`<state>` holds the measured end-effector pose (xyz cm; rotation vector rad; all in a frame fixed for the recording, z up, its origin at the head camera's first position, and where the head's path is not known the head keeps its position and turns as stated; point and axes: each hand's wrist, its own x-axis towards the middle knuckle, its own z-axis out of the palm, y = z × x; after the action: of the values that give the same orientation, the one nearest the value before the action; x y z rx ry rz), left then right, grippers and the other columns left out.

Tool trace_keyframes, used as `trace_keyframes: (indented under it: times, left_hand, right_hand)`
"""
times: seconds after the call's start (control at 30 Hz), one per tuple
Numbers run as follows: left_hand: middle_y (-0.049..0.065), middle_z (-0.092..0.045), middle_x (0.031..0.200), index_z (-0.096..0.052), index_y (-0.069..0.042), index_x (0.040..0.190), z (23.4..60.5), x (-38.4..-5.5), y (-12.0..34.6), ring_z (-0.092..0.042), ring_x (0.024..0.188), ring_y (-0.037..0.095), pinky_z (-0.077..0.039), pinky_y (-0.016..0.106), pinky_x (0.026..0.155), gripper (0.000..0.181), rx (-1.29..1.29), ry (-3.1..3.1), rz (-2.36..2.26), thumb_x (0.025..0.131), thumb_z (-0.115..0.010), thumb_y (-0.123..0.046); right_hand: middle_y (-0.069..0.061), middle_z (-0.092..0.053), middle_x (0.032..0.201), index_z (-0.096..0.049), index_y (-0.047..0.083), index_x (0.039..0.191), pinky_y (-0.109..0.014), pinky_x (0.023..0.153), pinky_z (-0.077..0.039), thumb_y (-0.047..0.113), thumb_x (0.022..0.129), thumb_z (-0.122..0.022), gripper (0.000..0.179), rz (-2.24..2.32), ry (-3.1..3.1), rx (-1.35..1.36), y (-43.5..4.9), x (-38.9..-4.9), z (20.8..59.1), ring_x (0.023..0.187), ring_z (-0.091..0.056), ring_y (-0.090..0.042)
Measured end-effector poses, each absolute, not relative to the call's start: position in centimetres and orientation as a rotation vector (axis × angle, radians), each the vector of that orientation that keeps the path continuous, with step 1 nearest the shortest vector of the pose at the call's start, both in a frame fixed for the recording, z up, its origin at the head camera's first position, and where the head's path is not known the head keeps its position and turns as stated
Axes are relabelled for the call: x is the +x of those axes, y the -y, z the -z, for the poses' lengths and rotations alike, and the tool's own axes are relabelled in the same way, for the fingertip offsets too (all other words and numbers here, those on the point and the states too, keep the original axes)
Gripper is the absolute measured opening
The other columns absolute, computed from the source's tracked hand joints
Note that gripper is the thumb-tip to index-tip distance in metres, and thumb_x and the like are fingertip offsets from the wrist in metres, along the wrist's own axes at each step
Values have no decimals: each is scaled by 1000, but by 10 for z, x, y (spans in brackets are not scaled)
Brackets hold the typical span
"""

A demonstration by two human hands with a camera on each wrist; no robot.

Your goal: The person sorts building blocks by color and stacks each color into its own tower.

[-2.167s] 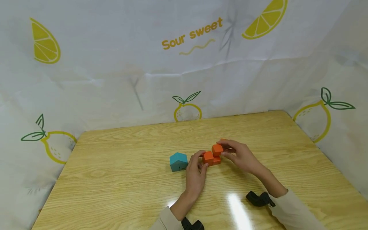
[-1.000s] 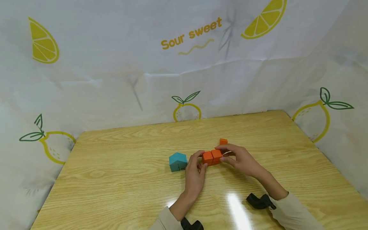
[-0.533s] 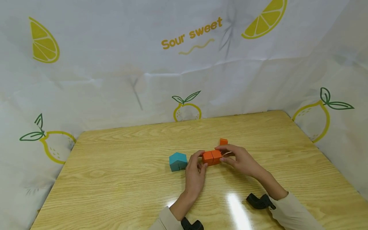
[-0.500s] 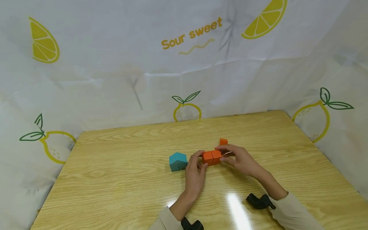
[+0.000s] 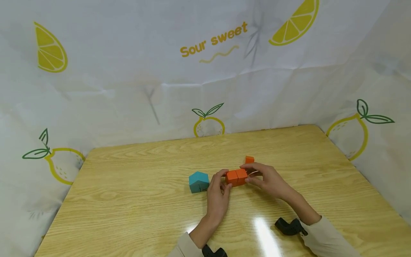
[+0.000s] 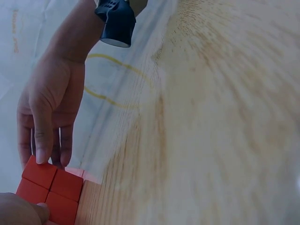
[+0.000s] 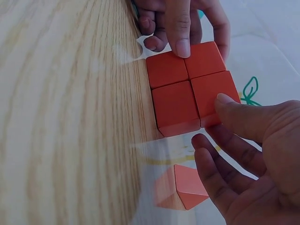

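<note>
Several orange blocks (image 5: 231, 177) stand together as a two-by-two stack on the table; the right wrist view shows their joined faces (image 7: 176, 105). My left hand (image 5: 217, 200) grips the stack's left side, thumb at the near face and fingers at the far one. My right hand (image 5: 269, 180) pinches the upper right block (image 7: 214, 93) between thumb and fingers. That block rests on the lower right one, close against its upper left neighbour. A teal house-shaped block pile (image 5: 198, 182) stands just left of my left hand.
A loose orange block (image 5: 249, 159) lies behind the right fingers, partly hidden by them. The wooden table (image 5: 135, 200) meets a white sheet with lemon prints (image 5: 138, 107) at the back. Black wrist devices (image 5: 290, 227) sit on both forearms.
My right hand has lowered the orange block from above onto the lower right block, then brought it level and close beside the upper left one. My left hand stays in place.
</note>
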<state>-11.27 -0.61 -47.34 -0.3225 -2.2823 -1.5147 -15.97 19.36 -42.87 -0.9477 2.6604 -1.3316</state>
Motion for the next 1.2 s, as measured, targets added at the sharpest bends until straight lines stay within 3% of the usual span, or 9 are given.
trace_keyframes:
  times: [0.93,1.2]
  left_hand:
    - [6,-58,114,-52,-10,129,475,-114,6,-48,68,10,-44,22,58,47,-334,2265,1498,87,-68,2]
    - [5,-58,114,-52,-11,131,474,-113,6,-48,69,9,-44,22,58,47,-325,2279,1498,88,-67,-1]
  right_hand:
    - [-8,-62,116,-58,4,127,-44,83,-51,10,86,-72,44,1348,-2669,-978,-197,-160,425,98,-62,-28]
    - [-15,-63,114,-58,0,126,-46,81,-51,6,85,-72,44,1399,-2692,-955,-210,-165,422,98,-62,-31]
